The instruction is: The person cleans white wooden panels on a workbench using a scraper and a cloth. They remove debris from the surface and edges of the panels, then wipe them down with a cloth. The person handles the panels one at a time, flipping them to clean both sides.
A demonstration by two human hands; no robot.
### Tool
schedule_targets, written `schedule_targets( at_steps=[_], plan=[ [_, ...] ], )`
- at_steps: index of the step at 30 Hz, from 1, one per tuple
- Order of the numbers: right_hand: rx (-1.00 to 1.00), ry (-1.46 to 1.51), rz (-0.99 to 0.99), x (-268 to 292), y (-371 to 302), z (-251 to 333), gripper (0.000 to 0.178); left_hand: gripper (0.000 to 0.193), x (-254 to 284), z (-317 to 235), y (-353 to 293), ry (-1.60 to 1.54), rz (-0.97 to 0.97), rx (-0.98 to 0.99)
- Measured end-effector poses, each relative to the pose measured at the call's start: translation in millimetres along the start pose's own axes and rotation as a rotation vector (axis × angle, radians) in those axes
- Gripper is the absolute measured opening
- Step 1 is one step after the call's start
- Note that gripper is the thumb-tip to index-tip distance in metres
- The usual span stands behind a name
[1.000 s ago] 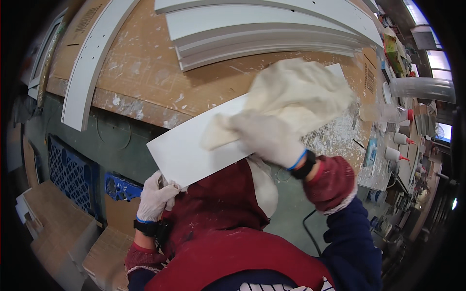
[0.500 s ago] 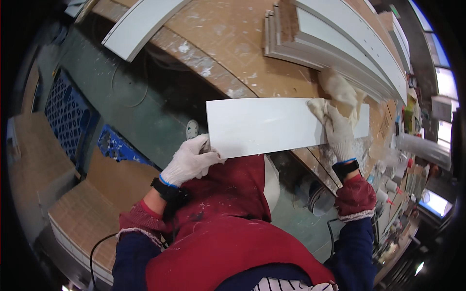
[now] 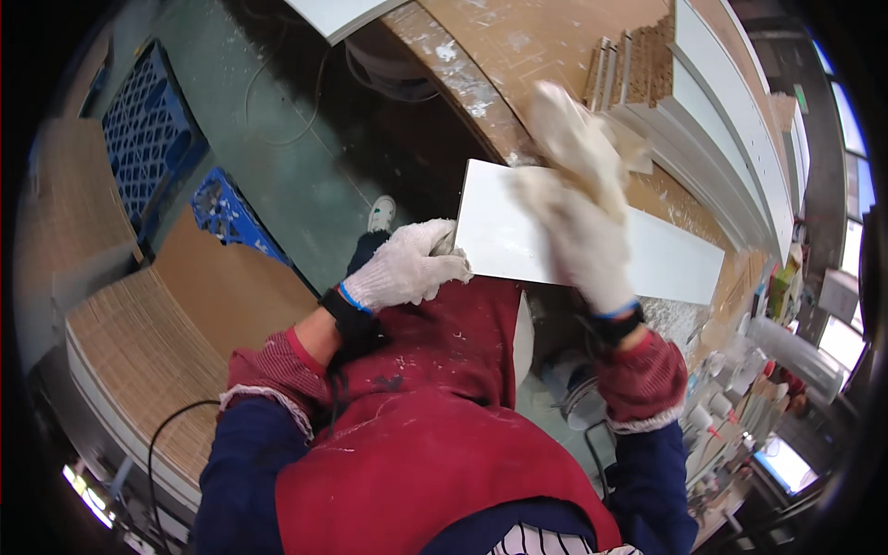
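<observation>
White-gloved right hand (image 3: pixel 590 245), clutching crumpled cream cloth (image 3: pixel 575 139), has swept left along white rectangular board (image 3: pixel 668 257), right end over brown worktable (image 3: pixel 546 37); white-gloved left hand (image 3: pixel 402 268) pinches near-left corner. Looks stiff, slick; grip edges.

I'm in a workshop for board work: my workbench (image 3: pixel 460 67) is covered in brown cardboard, splashed with white along its near edge, and carries a stack of white-faced particleboard panels (image 3: pixel 720 116) toward its far edge. Past the bench's right end I see white squeeze bottles (image 3: pixel 700 417) with red nozzles amid clutter, while on my left a blue plastic pallet (image 3: pixel 153 129) and a stack of brown sheets (image 3: pixel 139 356) flank the green floor (image 3: pixel 217 55).
</observation>
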State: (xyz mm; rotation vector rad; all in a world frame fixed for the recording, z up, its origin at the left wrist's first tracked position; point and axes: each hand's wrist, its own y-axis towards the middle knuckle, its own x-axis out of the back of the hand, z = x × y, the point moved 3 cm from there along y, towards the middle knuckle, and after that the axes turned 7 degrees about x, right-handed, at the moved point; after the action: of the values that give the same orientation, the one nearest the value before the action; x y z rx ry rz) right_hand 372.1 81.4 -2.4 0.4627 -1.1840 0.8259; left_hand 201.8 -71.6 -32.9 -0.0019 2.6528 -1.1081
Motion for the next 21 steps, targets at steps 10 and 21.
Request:
schedule_targets(
  at_steps=[10,21],
  plan=[
    [0.215,0.058,0.084,-20,-17,84,0.008,0.014,-2,7,0,-0.062,0.010,-0.025],
    [-0.071,-0.135,0.167,6,-44,-2,0.013,0.018,-7,9,5,-0.057,0.060,-0.046]
  ],
)
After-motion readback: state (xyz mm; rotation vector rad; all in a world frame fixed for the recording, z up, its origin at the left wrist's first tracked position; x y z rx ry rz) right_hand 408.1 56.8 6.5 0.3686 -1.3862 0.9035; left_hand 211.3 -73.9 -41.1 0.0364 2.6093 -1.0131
